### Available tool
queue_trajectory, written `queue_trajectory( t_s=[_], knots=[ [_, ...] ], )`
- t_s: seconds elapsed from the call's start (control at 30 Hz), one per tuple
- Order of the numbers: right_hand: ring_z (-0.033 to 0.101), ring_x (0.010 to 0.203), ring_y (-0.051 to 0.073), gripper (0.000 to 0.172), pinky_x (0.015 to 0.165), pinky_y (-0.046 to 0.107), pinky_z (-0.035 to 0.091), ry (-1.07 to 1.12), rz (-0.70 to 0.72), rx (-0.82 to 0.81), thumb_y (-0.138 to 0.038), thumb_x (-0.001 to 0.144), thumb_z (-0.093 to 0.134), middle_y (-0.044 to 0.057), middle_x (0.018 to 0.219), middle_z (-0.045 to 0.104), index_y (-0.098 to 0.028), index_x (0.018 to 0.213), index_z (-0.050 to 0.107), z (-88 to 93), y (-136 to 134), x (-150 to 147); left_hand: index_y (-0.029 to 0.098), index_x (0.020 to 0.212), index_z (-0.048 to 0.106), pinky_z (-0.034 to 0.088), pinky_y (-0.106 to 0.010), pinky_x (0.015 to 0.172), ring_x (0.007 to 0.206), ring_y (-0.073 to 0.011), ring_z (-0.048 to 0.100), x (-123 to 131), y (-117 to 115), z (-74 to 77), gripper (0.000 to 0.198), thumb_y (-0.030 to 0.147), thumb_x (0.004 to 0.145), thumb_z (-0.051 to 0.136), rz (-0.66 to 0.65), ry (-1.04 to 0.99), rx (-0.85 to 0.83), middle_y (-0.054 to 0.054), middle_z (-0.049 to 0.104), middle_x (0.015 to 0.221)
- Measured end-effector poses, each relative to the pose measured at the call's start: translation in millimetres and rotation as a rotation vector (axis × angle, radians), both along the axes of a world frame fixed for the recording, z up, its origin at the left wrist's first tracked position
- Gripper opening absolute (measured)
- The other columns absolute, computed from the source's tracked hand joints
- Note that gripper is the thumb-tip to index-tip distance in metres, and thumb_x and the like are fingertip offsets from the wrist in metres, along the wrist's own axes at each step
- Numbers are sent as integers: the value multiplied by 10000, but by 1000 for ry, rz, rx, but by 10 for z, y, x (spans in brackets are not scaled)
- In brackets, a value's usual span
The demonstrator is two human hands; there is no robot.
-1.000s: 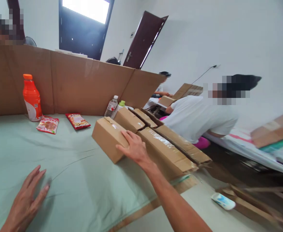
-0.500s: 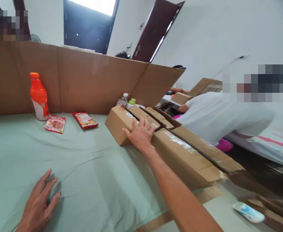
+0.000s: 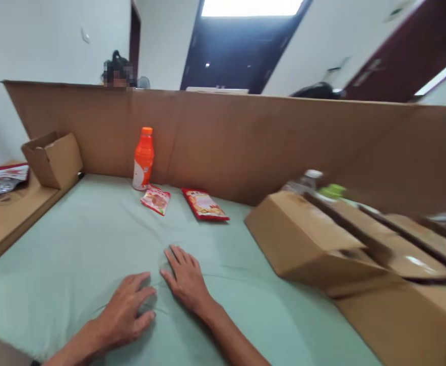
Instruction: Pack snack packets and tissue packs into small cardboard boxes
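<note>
My left hand (image 3: 127, 310) rests over the pale green cloth (image 3: 104, 244) with its fingers apart, holding nothing. Beside it, a little farther forward, my right hand (image 3: 185, 279) lies palm down, fingers stretched, also holding nothing. Beyond the hands, a small red and white snack packet (image 3: 156, 199) lies at the foot of an upright orange bottle (image 3: 144, 160) with an orange cap. To the right of that packet is a larger red and yellow snack packet (image 3: 204, 205). Neither hand touches these things.
Cardboard boxes (image 3: 303, 234) line the right side, with a clear bottle (image 3: 310, 179) and a green-capped container (image 3: 332, 191) behind them. A cardboard wall (image 3: 226, 142) closes off the back. At left stands an open box (image 3: 61, 157) near a silvery pouch (image 3: 5, 179). A person's head shows beyond the wall.
My right hand has left the boxes and come left, down onto the cloth near my left hand. The view has swung left, bringing the open box and pouch into sight.
</note>
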State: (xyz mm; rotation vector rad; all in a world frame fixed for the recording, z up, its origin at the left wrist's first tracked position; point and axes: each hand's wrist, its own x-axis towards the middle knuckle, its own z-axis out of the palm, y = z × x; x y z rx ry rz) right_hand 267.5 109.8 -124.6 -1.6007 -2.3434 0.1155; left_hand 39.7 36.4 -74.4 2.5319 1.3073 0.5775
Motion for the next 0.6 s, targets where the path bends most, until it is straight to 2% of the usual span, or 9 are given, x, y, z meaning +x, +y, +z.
queue_trajectory(
  t_s=[0.1, 0.2, 0.27, 0.33, 0.4, 0.47, 0.5, 0.53, 0.6],
  knots=[
    [446, 1500, 350, 545, 1196, 620, 373, 31, 199, -5, -310, 972, 558, 176, 1601, 499, -174, 1500, 575, -44, -102, -108, 302, 1275, 723, 625, -327, 1011, 1272, -256, 697, -210, -9, 214, 468, 257, 810, 693, 42, -2, 39, -94, 679, 1440],
    [466, 1492, 334, 529, 1195, 596, 404, 52, 315, -26, -334, 988, 568, 137, 1609, 495, -216, 1503, 586, -50, -161, -39, 264, 1270, 720, 592, -350, 1069, 1313, -255, 669, -607, 272, 473, 388, 273, 906, 588, 176, -17, 137, -105, 650, 1473],
    [486, 1479, 328, 520, 1179, 584, 436, 74, 335, -10, -362, 1009, 557, 117, 1607, 498, -245, 1515, 577, -71, -159, 23, 197, 1279, 705, 550, -456, 1127, 1353, -306, 633, -960, 658, 698, 379, 328, 954, 560, 322, -29, 234, -154, 618, 1493],
    [504, 1466, 331, 516, 1156, 582, 464, 103, 339, 26, -383, 1013, 555, 104, 1599, 507, -271, 1517, 577, -119, -136, 63, 122, 1328, 650, 441, -591, 1201, 1438, -394, 530, -1338, 1151, 984, 455, 317, 920, 601, 497, -41, 346, -196, 534, 1560],
    [531, 1442, 339, 507, 1128, 579, 491, 119, 339, 68, -391, 1003, 569, 93, 1587, 523, -295, 1500, 597, -175, -107, 81, 93, 1438, 550, 307, -592, 1271, 1536, -427, 360, -1691, 1664, 1309, 557, 328, 934, 581, 650, -49, 453, -173, 367, 1679],
    [557, 1418, 341, 503, 1102, 566, 516, 104, 341, 108, -399, 996, 584, 84, 1578, 533, -307, 1489, 608, -216, -84, 93, 57, 1505, 466, 258, -555, 1256, 1552, -425, 279, -1984, 2121, 1617, 544, 331, 1060, 314, 752, -39, 516, -98, 296, 1709],
    [568, 1408, 338, 503, 1088, 556, 528, 90, 347, 129, -402, 995, 589, 82, 1576, 534, -306, 1489, 609, -225, -76, 99, 71, 1498, 484, 280, -584, 1232, 1523, -449, 317, -2101, 2313, 1743, 518, 335, 1086, 315, 792, -26, 527, -73, 343, 1686],
    [577, 1400, 334, 506, 1075, 544, 538, 77, 357, 149, -405, 996, 592, 81, 1574, 535, -302, 1491, 606, -227, -71, 106, 125, 1473, 518, 333, -636, 1204, 1488, -426, 403, -2197, 2475, 1843, 450, 344, 1084, 459, 834, -16, 532, -92, 418, 1643],
    [589, 1389, 325, 510, 1059, 522, 552, 61, 375, 189, -402, 997, 598, 84, 1570, 538, -286, 1494, 602, -219, -64, 118, 176, 1401, 587, 477, -620, 1116, 1354, -365, 563, -2327, 2699, 1958, 435, 362, 1014, 661, 862, 14, 514, -118, 560, 1499]
  ],
)
